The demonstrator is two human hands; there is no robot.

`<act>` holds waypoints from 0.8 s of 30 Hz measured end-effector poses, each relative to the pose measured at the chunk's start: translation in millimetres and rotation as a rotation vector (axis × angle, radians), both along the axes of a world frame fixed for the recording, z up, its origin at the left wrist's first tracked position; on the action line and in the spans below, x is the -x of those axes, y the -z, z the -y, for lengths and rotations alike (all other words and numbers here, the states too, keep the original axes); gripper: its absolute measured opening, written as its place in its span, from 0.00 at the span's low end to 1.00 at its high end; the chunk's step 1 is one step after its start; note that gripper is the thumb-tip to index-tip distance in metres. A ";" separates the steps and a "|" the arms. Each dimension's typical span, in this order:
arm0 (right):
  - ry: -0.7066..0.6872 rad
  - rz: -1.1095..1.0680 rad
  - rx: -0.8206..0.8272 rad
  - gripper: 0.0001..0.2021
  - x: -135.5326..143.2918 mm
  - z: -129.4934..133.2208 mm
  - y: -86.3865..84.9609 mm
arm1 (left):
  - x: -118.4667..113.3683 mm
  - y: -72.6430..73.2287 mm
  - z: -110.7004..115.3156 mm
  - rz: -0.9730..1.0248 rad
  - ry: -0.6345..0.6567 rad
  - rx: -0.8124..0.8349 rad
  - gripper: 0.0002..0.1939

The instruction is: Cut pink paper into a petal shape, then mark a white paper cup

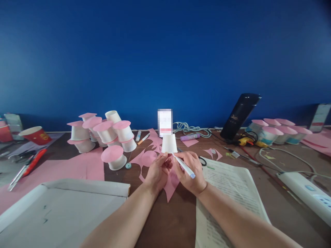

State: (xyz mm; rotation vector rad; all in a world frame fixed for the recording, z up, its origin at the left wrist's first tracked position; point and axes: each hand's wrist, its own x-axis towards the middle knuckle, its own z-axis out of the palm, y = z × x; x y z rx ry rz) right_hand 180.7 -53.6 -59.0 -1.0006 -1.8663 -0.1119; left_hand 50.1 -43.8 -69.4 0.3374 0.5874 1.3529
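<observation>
A pixelated block (164, 120) masks the area at the upper end of a white cup (169, 144), leaving that end hard to make out, as a person works over a brown worktop (160, 229). The left hand (157, 172) has its grip closed on the cup's near edge, some fingers hidden in the curl of the palm; the right hand (190, 168) has its grip closed around a slim white pen (184, 166). The pen's tip lies at the cup's near edge, though whether the two touch cannot be told; both forearms are cut off below. The cup is at center, just beyond the fingers, its long axis running nearly straight up the view, narrow end away and wide end toward the person. The pen slants, tip forward and to the left, blunt end back over the right hand. The cup is plain and smooth-sided, tapering gently; the pen has a pale lilac-blue end. A pointed pink paper scrap (172, 183) lies beneath the hands.
</observation>
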 end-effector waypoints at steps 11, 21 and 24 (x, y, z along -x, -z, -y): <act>0.014 0.023 -0.008 0.05 0.4 -0.2 -0.1 | 0.3 0.5 0.1 -0.001 -0.004 -0.003 0.08; -0.018 0.024 -0.004 0.05 0.2 0.7 0.3 | -0.2 0.0 0.2 0.017 -0.004 -0.022 0.07; -0.024 0.020 -0.013 0.05 0.8 1.2 -0.5 | -0.4 -0.3 1.2 0.020 0.009 -0.039 0.07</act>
